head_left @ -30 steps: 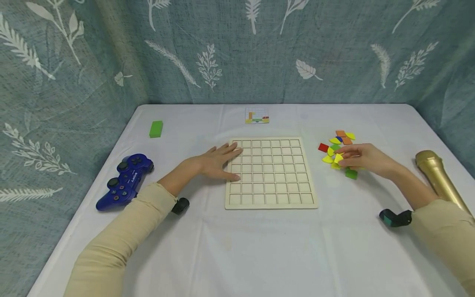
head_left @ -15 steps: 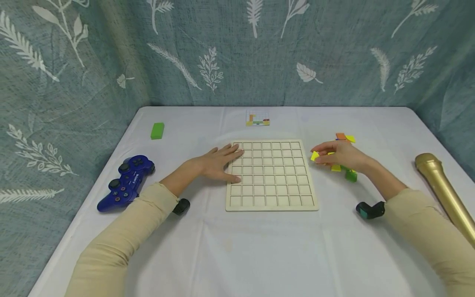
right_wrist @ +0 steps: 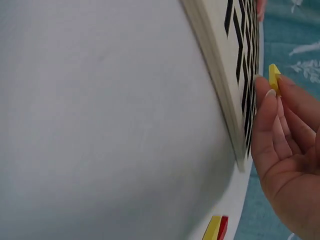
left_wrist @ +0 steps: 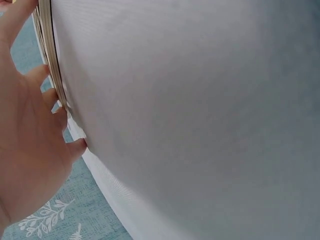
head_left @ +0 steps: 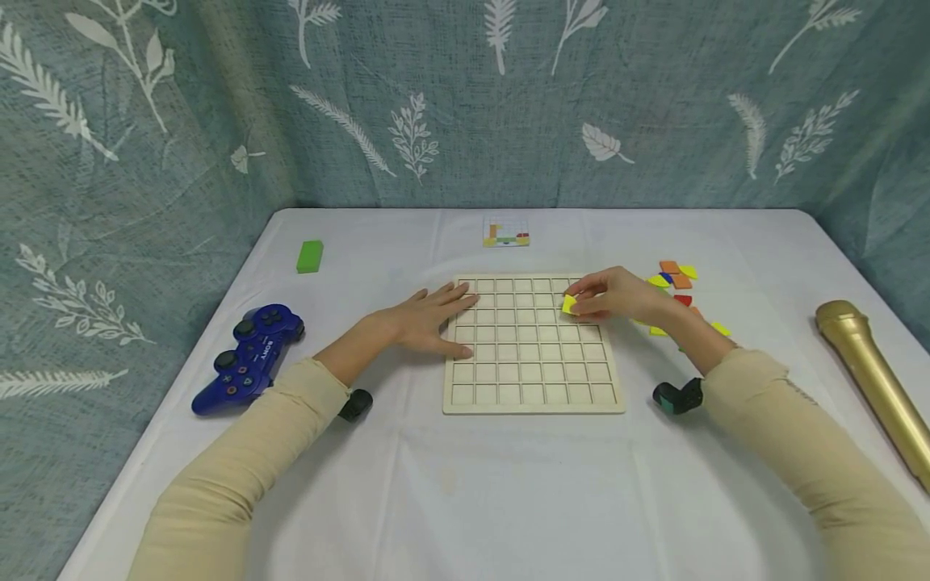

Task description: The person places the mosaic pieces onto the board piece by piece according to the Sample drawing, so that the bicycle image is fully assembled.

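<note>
A pale wooden grid board (head_left: 534,394) lies on the white table, its square cells bare where they show. My left hand (head_left: 421,323) rests with fingers spread on the board's left edge; the left wrist view shows the fingers (left_wrist: 37,75) along that edge. Over the upper right cells, my right hand (head_left: 617,294) pinches a small yellow tile (head_left: 569,304) between thumb and fingertips. In the right wrist view the yellow tile (right_wrist: 273,79) is held close above the board (right_wrist: 220,75).
Several coloured tiles (head_left: 680,281) lie scattered right of the board, partly hidden by the right forearm. A printed pattern card (head_left: 506,232) lies behind the board. A blue game controller (head_left: 250,359) and a green block (head_left: 309,257) are at left, a gold microphone (head_left: 872,379) at right.
My right hand has picked the yellow tile out of the pile and carried it left over the board. The left hand stays on the board's edge.
</note>
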Demonstrator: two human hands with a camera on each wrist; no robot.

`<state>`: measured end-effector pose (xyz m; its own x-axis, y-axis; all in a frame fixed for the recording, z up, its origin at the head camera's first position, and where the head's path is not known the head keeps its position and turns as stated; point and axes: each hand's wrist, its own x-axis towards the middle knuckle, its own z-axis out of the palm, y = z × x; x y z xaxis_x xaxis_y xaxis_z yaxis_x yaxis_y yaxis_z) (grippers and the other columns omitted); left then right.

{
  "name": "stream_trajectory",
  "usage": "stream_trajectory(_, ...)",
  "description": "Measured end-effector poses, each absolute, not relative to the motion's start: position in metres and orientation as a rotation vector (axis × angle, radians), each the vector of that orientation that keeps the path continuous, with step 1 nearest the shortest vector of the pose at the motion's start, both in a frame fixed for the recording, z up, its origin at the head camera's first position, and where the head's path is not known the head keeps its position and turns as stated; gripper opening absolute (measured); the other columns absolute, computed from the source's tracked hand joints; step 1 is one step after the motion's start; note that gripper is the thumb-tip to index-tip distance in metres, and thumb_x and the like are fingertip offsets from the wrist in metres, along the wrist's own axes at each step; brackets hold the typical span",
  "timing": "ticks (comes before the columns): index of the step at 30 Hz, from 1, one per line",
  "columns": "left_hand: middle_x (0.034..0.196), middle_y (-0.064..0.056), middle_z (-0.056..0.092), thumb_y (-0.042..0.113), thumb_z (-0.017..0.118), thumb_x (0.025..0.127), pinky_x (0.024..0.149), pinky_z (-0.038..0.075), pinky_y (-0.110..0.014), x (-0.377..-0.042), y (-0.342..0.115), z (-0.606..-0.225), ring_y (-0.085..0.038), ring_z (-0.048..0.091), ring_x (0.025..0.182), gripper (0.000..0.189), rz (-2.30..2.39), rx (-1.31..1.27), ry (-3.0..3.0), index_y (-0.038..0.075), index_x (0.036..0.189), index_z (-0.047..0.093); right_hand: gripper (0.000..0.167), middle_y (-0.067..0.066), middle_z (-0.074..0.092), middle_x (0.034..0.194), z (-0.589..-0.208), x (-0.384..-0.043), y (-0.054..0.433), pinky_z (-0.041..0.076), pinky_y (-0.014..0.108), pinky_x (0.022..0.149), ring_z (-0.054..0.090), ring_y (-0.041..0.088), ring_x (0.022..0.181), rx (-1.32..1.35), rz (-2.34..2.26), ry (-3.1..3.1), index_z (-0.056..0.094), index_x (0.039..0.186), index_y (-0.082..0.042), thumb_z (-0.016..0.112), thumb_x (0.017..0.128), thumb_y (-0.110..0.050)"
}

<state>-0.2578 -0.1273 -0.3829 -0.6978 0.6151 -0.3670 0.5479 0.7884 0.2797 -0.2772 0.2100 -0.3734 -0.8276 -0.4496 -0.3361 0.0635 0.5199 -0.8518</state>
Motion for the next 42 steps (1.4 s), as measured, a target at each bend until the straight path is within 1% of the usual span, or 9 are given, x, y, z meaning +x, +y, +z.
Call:
stream_trajectory(4,0.159,0.0,-0.006,0.065,0.053,0.087,0.114,-0.002,-0.048,-0.258,-0.127,-0.384,-0.02,-0.008,0.144,0.093,0.203,0.868,2.536,0.023,0.155,0.005,0.038,0.01,0.068,0.1,-0.373,-0.279,0.194,0.055,0.029,0.075,0.067,0.017,0.087,-0.323,-1.253,2.22,0.057,0.127,0.004,0.065,0.092,-0.01)
stream_trajectory(11,0.159,0.0,-0.006,0.066,0.051,0.087,0.114,-0.002,-0.048,-0.258,-0.128,-0.383,-0.02,-0.008,0.144,0.094,0.188,0.88,2.539,0.022,0.155,0.005,0.035,0.012,0.066,0.096,-0.372,-0.28,0.169,0.055,0.03,0.073,0.067,0.018,0.083,-0.384,-1.233,2.216,0.059,0.124,0.005,0.065,0.092,-0.01)
stream_trajectory(16,0.159,-0.001,-0.005,0.067,0.052,0.086,0.114,-0.001,-0.047,-0.257,-0.127,-0.383,-0.021,-0.007,0.144,0.095,0.188,0.869,2.541,0.021,0.155,0.005,0.035,0.012,0.067,0.096,-0.372,-0.279,0.153,0.055,0.03,0.074,0.066,0.018,0.083,-0.404,-1.223,2.198,0.06,0.123,0.006,0.065,0.092,-0.01)
stream_trajectory(22,0.159,0.001,-0.005,0.069,0.051,0.085,0.114,-0.001,-0.046,-0.258,-0.127,-0.384,-0.02,-0.007,0.144,0.096,0.17,0.851,2.552,0.023,0.155,0.005,0.03,0.011,0.069,0.089,-0.371,-0.279,0.136,0.055,0.028,0.067,0.065,0.018,0.073,-0.391,-1.195,2.236,0.063,0.119,0.004,0.065,0.092,-0.009)
stream_trajectory(26,0.159,-0.001,-0.005,0.069,0.05,0.085,0.114,-0.001,-0.048,-0.258,-0.127,-0.384,-0.021,-0.007,0.144,0.096,0.163,0.853,2.549,0.022,0.155,0.005,0.028,0.011,0.069,0.089,-0.372,-0.279,0.129,0.055,0.028,0.068,0.066,0.018,0.075,-0.349,-1.217,2.237,0.065,0.115,0.005,0.066,0.091,-0.008)
stream_trajectory(30,0.159,0.001,-0.006,0.07,0.05,0.085,0.114,-0.001,-0.046,-0.258,-0.125,-0.383,-0.02,-0.008,0.144,0.096,0.162,0.84,2.539,0.023,0.155,0.004,0.026,0.012,0.069,0.091,-0.373,-0.278,0.124,0.056,0.029,0.071,0.067,0.017,0.078,-0.318,-1.233,2.247,0.066,0.113,0.005,0.067,0.09,-0.008)
stream_trajectory(33,0.159,0.002,-0.007,0.07,0.049,0.085,0.114,-0.002,-0.045,-0.258,-0.125,-0.383,-0.019,-0.009,0.143,0.096,0.153,0.83,2.536,0.024,0.155,0.003,0.025,0.012,0.069,0.09,-0.373,-0.277,0.121,0.056,0.029,0.071,0.067,0.017,0.077,-0.328,-1.228,2.27,0.067,0.111,0.006,0.067,0.09,-0.008)
stream_trajectory(42,0.159,0.0,-0.007,0.068,0.05,0.086,0.114,-0.001,-0.046,-0.257,-0.126,-0.38,-0.02,-0.009,0.143,0.095,0.166,0.836,2.532,0.022,0.155,0.004,0.024,0.01,0.069,0.086,-0.372,-0.275,0.114,0.056,0.028,0.069,0.066,0.017,0.074,-0.335,-1.183,2.318,0.068,0.11,0.004,0.068,0.09,-0.01)
